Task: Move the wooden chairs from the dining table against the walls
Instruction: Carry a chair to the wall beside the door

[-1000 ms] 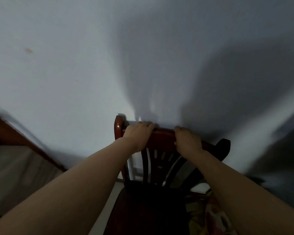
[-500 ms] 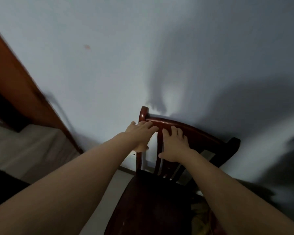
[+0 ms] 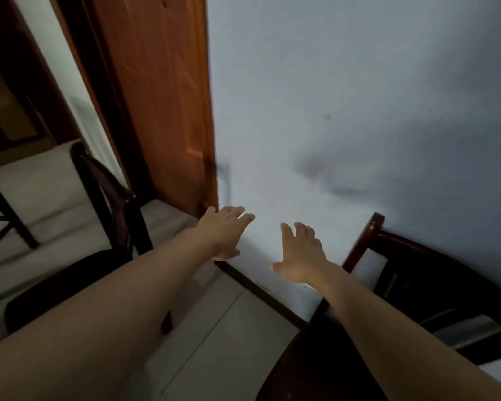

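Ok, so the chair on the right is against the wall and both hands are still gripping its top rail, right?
Not quite. The chair is against the wall, but the head view shows the left hand and right hand open in the air, off its top rail.

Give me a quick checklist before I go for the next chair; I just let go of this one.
1. Left hand free, fingers spread: ok.
2. Right hand free, holding nothing: ok.
3. Placed chair back against the wall: ok.
4. All its legs flat on the floor: cannot tell, hidden.
5. Second chair near the door frame, not yet at a wall: not ok.
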Motion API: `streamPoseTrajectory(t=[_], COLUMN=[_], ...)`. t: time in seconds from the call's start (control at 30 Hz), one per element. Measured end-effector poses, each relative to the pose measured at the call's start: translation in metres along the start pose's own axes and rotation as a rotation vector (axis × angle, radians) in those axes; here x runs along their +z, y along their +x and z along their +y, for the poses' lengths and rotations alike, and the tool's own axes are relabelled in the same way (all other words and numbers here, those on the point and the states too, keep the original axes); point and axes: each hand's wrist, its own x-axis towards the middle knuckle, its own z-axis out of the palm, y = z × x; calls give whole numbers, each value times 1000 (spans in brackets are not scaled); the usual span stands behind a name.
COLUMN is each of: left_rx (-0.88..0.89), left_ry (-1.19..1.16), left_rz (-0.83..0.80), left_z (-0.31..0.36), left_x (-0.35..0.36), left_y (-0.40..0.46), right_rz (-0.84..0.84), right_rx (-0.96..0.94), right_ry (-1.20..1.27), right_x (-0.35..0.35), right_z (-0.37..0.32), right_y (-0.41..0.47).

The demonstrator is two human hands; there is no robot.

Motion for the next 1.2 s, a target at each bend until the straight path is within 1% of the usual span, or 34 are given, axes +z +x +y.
streamPoseTrajectory(t=[0.17,0.27,0.4,0.53,0.67,0.8,0.97,1.1,1.2], left_rx=[-111,-168,-251,-315,-357,-383,-412,-394,-374], left_ry=[-22,-46,-65,-80,-102,-64,-47,-36,7], left_rz=[23,25,16,6,-24,-34,-51,-88,-78], left_z=[-99,-147,-199,-243,-281,-317,-362,-389,-410], left_x=[14,21,30,33,39,44,56,68,77], left_y=[-60,-87,-115,-122,-108,-77,-30,6,35], right_rz=[20,47,65,52,23,7,-96,-160,-203], right_rx=[-123,-189,-266,-322,-365,-392,-388,-364,-348], right_ry=[-39,-44,-58,-40,-41,-22,17,65,66], right_x=[6,11,18,21,24,27,36,45,55], right_z=[-113,-168,-224,-269,-305,-336,-364,-380,-385], right_y=[14,20,32,57,96,147,212,254,280])
